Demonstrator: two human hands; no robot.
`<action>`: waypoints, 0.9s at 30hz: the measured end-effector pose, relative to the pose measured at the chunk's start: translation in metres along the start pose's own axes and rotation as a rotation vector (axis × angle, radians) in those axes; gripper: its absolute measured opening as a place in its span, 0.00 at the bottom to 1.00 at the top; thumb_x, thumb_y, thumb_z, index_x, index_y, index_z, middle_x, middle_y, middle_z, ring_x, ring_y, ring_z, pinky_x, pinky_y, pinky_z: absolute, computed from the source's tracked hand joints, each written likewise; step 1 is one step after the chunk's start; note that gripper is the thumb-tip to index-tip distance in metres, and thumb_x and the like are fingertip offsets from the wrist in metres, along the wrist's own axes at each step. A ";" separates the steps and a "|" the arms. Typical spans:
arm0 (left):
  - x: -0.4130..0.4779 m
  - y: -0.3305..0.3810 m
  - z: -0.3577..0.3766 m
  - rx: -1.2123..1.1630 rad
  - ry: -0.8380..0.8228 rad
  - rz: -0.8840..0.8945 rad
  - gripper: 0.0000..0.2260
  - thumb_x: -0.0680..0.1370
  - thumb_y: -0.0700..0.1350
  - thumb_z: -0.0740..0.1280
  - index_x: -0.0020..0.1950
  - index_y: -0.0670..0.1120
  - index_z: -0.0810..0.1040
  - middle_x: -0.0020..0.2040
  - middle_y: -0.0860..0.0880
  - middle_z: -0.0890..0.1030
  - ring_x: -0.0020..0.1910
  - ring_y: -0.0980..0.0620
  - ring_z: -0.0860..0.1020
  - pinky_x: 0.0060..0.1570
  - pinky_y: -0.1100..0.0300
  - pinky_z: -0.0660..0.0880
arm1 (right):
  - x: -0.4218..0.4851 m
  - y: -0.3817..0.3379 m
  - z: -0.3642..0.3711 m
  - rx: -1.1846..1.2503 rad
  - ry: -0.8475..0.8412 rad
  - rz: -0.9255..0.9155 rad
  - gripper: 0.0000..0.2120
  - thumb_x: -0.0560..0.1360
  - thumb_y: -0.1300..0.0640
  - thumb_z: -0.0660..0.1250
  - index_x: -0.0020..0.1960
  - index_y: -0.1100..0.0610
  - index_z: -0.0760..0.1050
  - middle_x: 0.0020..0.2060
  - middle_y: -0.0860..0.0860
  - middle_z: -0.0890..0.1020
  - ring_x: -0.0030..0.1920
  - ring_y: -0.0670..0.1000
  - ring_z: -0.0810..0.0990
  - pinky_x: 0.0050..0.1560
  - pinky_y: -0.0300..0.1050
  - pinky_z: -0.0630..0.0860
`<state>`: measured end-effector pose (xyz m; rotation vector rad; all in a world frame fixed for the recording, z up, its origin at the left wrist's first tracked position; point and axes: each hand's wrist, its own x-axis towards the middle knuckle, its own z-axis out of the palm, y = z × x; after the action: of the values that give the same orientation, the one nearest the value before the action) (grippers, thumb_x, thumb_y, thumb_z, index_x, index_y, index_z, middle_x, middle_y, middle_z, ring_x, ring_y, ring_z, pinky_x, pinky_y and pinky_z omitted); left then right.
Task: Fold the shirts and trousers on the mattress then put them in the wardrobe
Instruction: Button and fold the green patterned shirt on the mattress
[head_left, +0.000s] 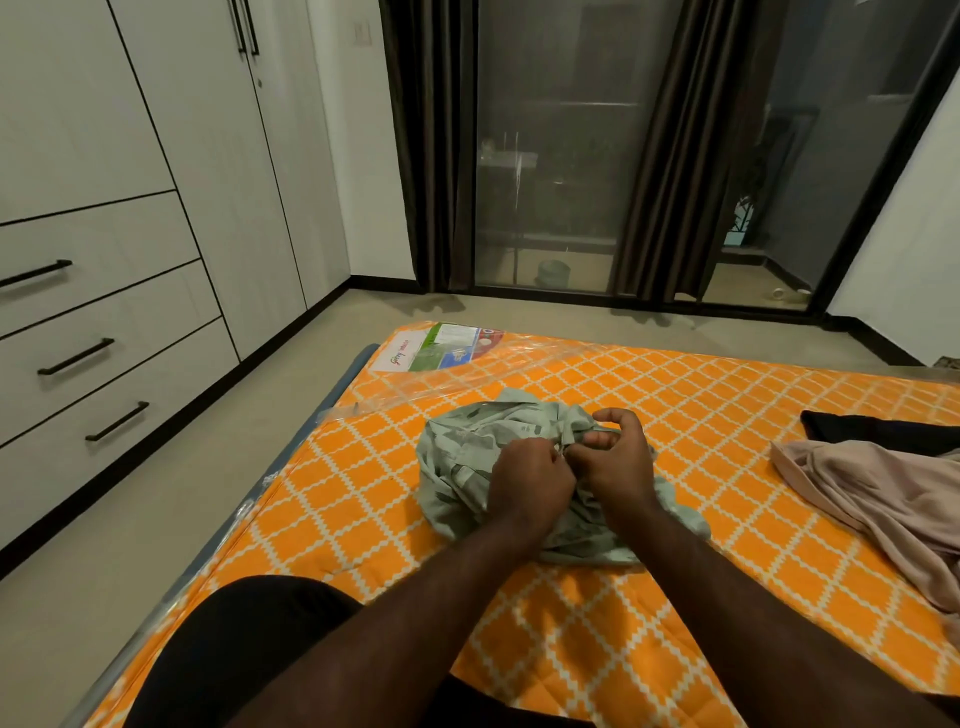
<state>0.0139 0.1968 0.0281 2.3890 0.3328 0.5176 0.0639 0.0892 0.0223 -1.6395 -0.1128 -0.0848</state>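
Observation:
A crumpled pale green shirt (467, 457) lies in the middle of the orange patterned mattress (363, 493). My left hand (527, 480) and my right hand (615, 457) meet over it, both pinching the fabric at its button edge. A beige garment (883, 504) is spread at the right side of the mattress, with a black garment (872, 428) behind it. The white wardrobe (156, 182) stands along the left wall with doors and drawers closed.
A strip of bare floor (208, 467) runs between the mattress and the wardrobe. Dark curtains (431, 145) and glass sliding doors (550, 156) fill the far wall. My dark-clothed knee (234, 649) rests at the mattress's near left edge.

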 end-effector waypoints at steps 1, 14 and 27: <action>0.000 0.000 0.001 -0.075 -0.038 -0.073 0.11 0.76 0.45 0.65 0.34 0.45 0.78 0.32 0.47 0.78 0.35 0.46 0.78 0.32 0.53 0.70 | 0.000 0.001 0.000 -0.011 0.003 -0.004 0.25 0.69 0.73 0.73 0.56 0.50 0.71 0.39 0.56 0.80 0.36 0.53 0.80 0.34 0.50 0.78; 0.014 -0.030 0.019 0.002 -0.221 -0.276 0.21 0.71 0.60 0.70 0.57 0.50 0.73 0.54 0.48 0.79 0.56 0.43 0.76 0.57 0.49 0.73 | 0.002 0.017 -0.005 -0.237 0.060 0.053 0.08 0.75 0.65 0.66 0.50 0.53 0.76 0.39 0.57 0.82 0.34 0.54 0.76 0.33 0.45 0.72; 0.025 -0.009 -0.038 0.516 -1.008 0.511 0.15 0.74 0.41 0.76 0.59 0.50 0.82 0.53 0.52 0.80 0.52 0.51 0.78 0.54 0.51 0.79 | 0.010 0.005 -0.027 -0.766 -0.183 0.101 0.20 0.66 0.58 0.75 0.55 0.53 0.71 0.47 0.54 0.80 0.45 0.57 0.81 0.45 0.56 0.81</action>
<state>0.0186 0.2334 0.0559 2.8655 -0.6760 -0.6717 0.0746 0.0618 0.0202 -2.4141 -0.1469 0.1159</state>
